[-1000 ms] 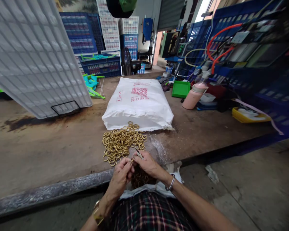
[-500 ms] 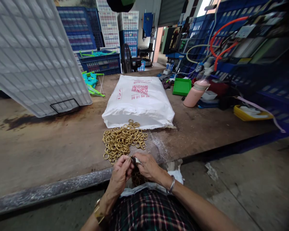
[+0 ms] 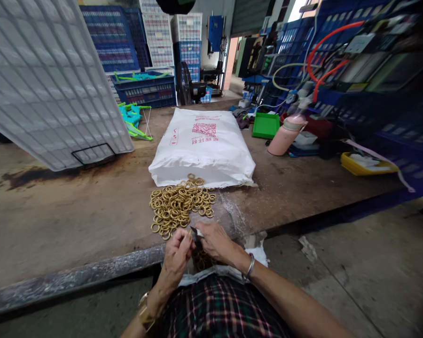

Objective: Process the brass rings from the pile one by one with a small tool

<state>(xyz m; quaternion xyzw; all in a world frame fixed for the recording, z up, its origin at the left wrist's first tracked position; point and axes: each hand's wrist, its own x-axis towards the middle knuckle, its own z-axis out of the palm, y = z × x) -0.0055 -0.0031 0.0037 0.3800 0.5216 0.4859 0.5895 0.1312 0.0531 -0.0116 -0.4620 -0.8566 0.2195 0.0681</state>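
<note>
My left hand point(image 3: 178, 249) is closed, pinching a brass-coloured ring point(image 3: 190, 233) seen edge-on between thumb and fingertips. Close beside it, my right hand point(image 3: 216, 241) is wrapped round a small knife point(image 3: 194, 230), whose dark pointed blade sticks out towards the ring; a pale bit of its handle shows at the fingers. On the table just beyond my hands lies a loose heap of brass-coloured rings point(image 3: 178, 204). Below my hands, more rings point(image 3: 201, 259), darker in shadow, lie in an opening edged with white sheeting point(image 3: 211, 271) at my lap.
A white printed sack point(image 3: 202, 148) lies behind the heap on the brown table point(image 3: 91, 206). A ribbed white crate point(image 3: 56, 84) stands at left, with green-and-blue plastic pieces point(image 3: 132, 119) beside it. At right are a green tray point(image 3: 265, 125), a pink bottle point(image 3: 285, 136) and a yellow tray point(image 3: 364, 165).
The knife blade and the ring have moved slightly apart, and both show more clearly between my hands. The heap and the sack have stayed put.
</note>
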